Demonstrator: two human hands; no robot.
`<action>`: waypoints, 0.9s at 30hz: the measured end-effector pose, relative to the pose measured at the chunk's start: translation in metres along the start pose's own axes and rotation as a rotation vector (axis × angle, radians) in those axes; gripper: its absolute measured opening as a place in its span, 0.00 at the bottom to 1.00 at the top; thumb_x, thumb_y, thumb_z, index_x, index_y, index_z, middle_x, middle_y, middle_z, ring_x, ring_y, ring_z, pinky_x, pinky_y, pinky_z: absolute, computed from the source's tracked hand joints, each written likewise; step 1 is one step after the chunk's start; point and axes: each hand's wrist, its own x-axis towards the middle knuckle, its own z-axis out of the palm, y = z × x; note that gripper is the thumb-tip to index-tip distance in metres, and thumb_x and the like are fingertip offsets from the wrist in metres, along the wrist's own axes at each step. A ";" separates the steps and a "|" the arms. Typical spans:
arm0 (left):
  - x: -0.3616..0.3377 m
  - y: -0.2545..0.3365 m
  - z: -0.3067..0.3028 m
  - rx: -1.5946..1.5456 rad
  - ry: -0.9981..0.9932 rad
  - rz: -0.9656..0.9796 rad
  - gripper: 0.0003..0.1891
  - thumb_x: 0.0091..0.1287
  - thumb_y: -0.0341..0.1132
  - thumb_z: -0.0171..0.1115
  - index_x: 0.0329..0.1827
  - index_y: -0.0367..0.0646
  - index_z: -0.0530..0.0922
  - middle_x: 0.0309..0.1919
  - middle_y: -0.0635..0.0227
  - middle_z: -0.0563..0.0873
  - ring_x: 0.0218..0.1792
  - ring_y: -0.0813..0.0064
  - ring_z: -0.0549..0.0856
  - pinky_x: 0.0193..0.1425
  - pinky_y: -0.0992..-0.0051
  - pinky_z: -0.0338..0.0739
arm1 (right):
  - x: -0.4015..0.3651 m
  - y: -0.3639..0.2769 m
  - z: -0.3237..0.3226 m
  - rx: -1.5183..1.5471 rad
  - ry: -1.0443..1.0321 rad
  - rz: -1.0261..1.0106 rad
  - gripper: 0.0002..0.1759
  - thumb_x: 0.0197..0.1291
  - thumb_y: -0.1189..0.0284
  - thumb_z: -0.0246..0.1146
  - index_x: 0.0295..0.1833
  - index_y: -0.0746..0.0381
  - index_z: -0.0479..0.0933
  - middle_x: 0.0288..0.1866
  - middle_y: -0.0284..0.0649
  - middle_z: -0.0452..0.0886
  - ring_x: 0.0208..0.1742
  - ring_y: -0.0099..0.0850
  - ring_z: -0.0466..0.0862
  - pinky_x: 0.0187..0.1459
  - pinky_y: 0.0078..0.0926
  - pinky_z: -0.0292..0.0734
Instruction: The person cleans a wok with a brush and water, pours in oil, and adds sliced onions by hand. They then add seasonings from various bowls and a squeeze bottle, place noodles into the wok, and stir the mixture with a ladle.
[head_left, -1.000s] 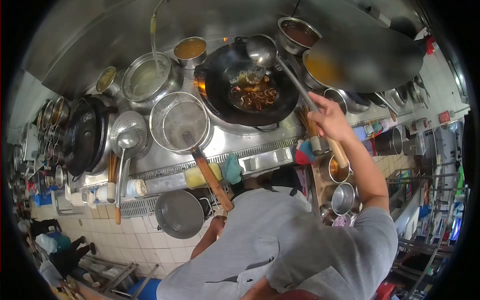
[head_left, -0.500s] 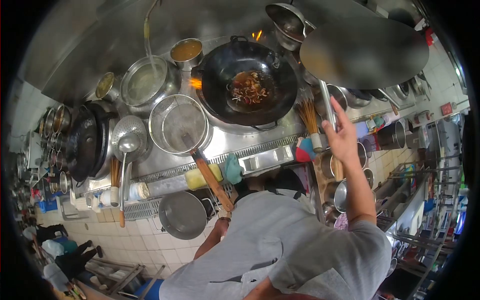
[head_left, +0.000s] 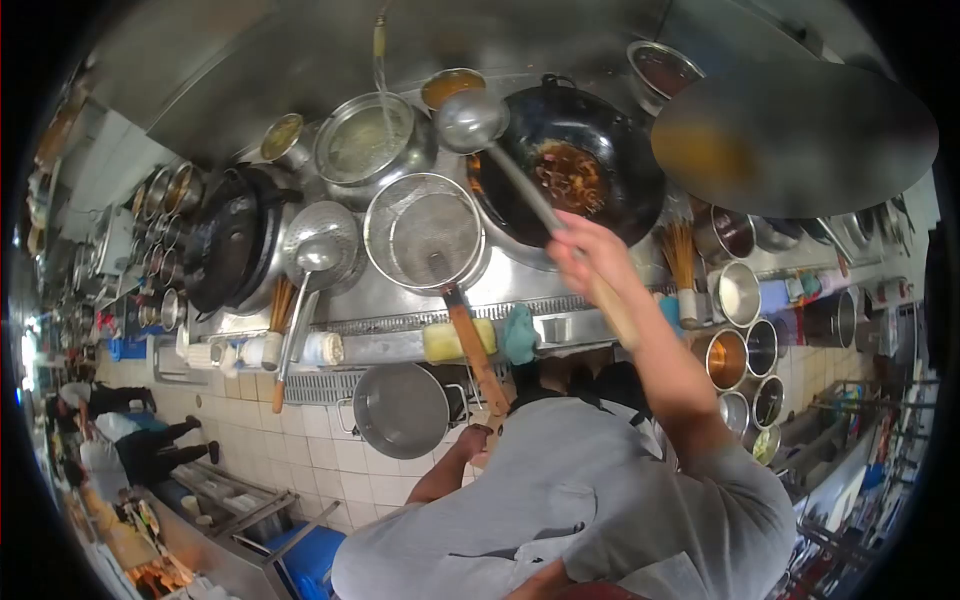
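Ladle [head_left: 472, 122] slants above the left rim of the wok [head_left: 615, 130], right fingers [head_left: 572, 240] curled snugly round its handle, whose length probably spares them heat; on the wok's near-left side, the left hand's [head_left: 469, 441] grip I cannot tell.

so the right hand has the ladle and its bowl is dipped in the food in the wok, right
The ladle is not dipped in the food: the head view shows its bowl away from it, near the left rim of the wok, overlapping the pot of orange liquid. The right hand does hold the ladle.
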 end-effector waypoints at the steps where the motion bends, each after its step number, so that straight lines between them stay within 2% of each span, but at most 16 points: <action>1: 0.001 0.000 0.003 -0.046 -0.001 -0.024 0.31 0.48 0.31 0.83 0.59 0.42 0.85 0.55 0.63 0.90 0.56 0.61 0.88 0.62 0.68 0.84 | 0.038 0.012 0.010 0.124 -0.031 0.053 0.20 0.74 0.74 0.60 0.67 0.69 0.73 0.23 0.31 0.73 0.18 0.19 0.70 0.18 0.19 0.61; 2: 0.002 0.001 0.007 -0.092 -0.002 -0.045 0.30 0.49 0.31 0.82 0.59 0.43 0.84 0.55 0.63 0.90 0.54 0.62 0.89 0.61 0.68 0.84 | 0.080 0.023 0.016 0.230 -0.205 0.175 0.10 0.74 0.74 0.59 0.56 0.67 0.74 0.24 0.31 0.74 0.18 0.19 0.69 0.18 0.20 0.62; 3: -0.001 0.012 0.001 -0.315 -0.024 -0.139 0.25 0.56 0.31 0.77 0.59 0.44 0.85 0.51 0.64 0.89 0.49 0.65 0.89 0.55 0.68 0.86 | 0.116 0.031 0.025 0.334 -0.378 0.298 0.03 0.74 0.75 0.59 0.46 0.64 0.75 0.25 0.31 0.74 0.18 0.19 0.69 0.19 0.20 0.63; 4: -0.004 0.023 -0.005 -0.536 -0.026 -0.240 0.19 0.62 0.32 0.73 0.58 0.46 0.85 0.48 0.66 0.88 0.43 0.68 0.89 0.49 0.68 0.89 | 0.142 0.038 0.046 0.384 -0.379 0.312 0.06 0.74 0.76 0.58 0.40 0.62 0.71 0.25 0.31 0.74 0.18 0.19 0.69 0.20 0.20 0.64; 5: -0.006 0.028 0.006 -0.912 0.115 -0.326 0.13 0.70 0.32 0.63 0.56 0.47 0.86 0.38 0.67 0.85 0.37 0.73 0.87 0.38 0.67 0.87 | 0.160 0.043 0.068 0.436 -0.378 0.326 0.11 0.74 0.76 0.57 0.34 0.59 0.68 0.26 0.32 0.74 0.19 0.20 0.69 0.21 0.19 0.66; 6: -0.005 0.023 0.028 -0.897 0.181 -0.302 0.14 0.71 0.31 0.59 0.56 0.47 0.86 0.37 0.66 0.85 0.36 0.72 0.87 0.37 0.66 0.86 | 0.172 0.047 0.088 0.478 -0.351 0.320 0.10 0.75 0.76 0.56 0.37 0.60 0.67 0.26 0.33 0.74 0.19 0.19 0.69 0.21 0.18 0.67; 9: -0.022 0.041 0.035 -0.534 0.320 -0.170 0.15 0.72 0.29 0.52 0.53 0.44 0.86 0.35 0.58 0.88 0.36 0.61 0.88 0.38 0.61 0.84 | 0.196 0.055 0.126 0.591 -0.302 0.329 0.07 0.76 0.76 0.54 0.41 0.63 0.65 0.28 0.36 0.73 0.21 0.19 0.71 0.21 0.15 0.69; 11: -0.022 0.024 0.084 -0.270 0.453 -0.028 0.15 0.73 0.29 0.50 0.52 0.42 0.86 0.39 0.52 0.89 0.37 0.54 0.88 0.43 0.58 0.84 | 0.209 0.060 0.136 0.647 -0.315 0.364 0.07 0.76 0.76 0.54 0.41 0.63 0.64 0.29 0.37 0.73 0.22 0.19 0.71 0.22 0.16 0.70; 12: -0.037 0.035 0.073 -0.184 0.330 -0.040 0.14 0.76 0.30 0.50 0.52 0.42 0.85 0.41 0.48 0.90 0.41 0.48 0.88 0.49 0.56 0.82 | 0.218 0.064 0.134 0.639 -0.336 0.368 0.06 0.73 0.78 0.57 0.40 0.61 0.67 0.30 0.34 0.73 0.24 0.19 0.74 0.24 0.18 0.73; 15: -0.026 0.008 0.145 -0.509 0.325 -0.134 0.15 0.80 0.34 0.47 0.55 0.41 0.83 0.45 0.47 0.90 0.47 0.45 0.87 0.53 0.55 0.80 | 0.214 0.064 0.129 0.662 -0.316 0.361 0.07 0.72 0.78 0.57 0.40 0.61 0.66 0.30 0.34 0.73 0.24 0.19 0.74 0.24 0.17 0.73; 18: -0.007 -0.007 0.189 -0.652 0.495 -0.082 0.17 0.82 0.38 0.44 0.59 0.40 0.80 0.50 0.46 0.88 0.52 0.45 0.86 0.56 0.54 0.79 | 0.191 0.056 0.118 0.639 -0.301 0.364 0.08 0.72 0.80 0.57 0.39 0.62 0.66 0.29 0.34 0.72 0.23 0.20 0.71 0.23 0.17 0.72; 20: 0.000 -0.002 0.189 -0.740 0.574 -0.048 0.19 0.84 0.41 0.42 0.62 0.39 0.78 0.54 0.46 0.87 0.55 0.45 0.85 0.58 0.53 0.79 | 0.176 0.053 0.102 0.631 -0.290 0.352 0.09 0.73 0.79 0.56 0.38 0.63 0.65 0.28 0.34 0.71 0.22 0.20 0.69 0.21 0.16 0.68; 21: 0.001 -0.006 0.186 -0.720 0.466 -0.098 0.20 0.85 0.41 0.41 0.63 0.39 0.77 0.55 0.46 0.87 0.56 0.46 0.85 0.59 0.53 0.79 | 0.166 0.050 0.092 0.627 -0.297 0.374 0.09 0.73 0.79 0.56 0.37 0.62 0.65 0.28 0.34 0.72 0.21 0.19 0.69 0.21 0.16 0.67; 23: 0.010 -0.014 0.177 -0.523 0.537 0.010 0.18 0.84 0.40 0.43 0.61 0.41 0.78 0.50 0.50 0.87 0.52 0.50 0.86 0.56 0.55 0.80 | 0.143 0.041 0.071 0.623 -0.303 0.416 0.10 0.74 0.78 0.56 0.37 0.62 0.65 0.28 0.34 0.72 0.20 0.19 0.69 0.20 0.16 0.66; 25: 0.024 -0.025 0.166 -0.324 0.599 0.125 0.16 0.83 0.39 0.45 0.59 0.42 0.79 0.45 0.54 0.88 0.49 0.54 0.87 0.53 0.56 0.82 | 0.119 0.034 0.052 0.558 -0.254 0.370 0.09 0.74 0.76 0.57 0.38 0.61 0.65 0.29 0.35 0.74 0.19 0.18 0.69 0.20 0.16 0.65; 27: 0.031 -0.038 0.149 -0.367 0.510 0.096 0.14 0.80 0.37 0.47 0.57 0.43 0.80 0.41 0.57 0.87 0.44 0.58 0.86 0.48 0.58 0.81 | 0.088 0.022 0.033 0.502 -0.244 0.364 0.08 0.75 0.76 0.57 0.40 0.59 0.66 0.29 0.35 0.75 0.19 0.18 0.70 0.19 0.16 0.64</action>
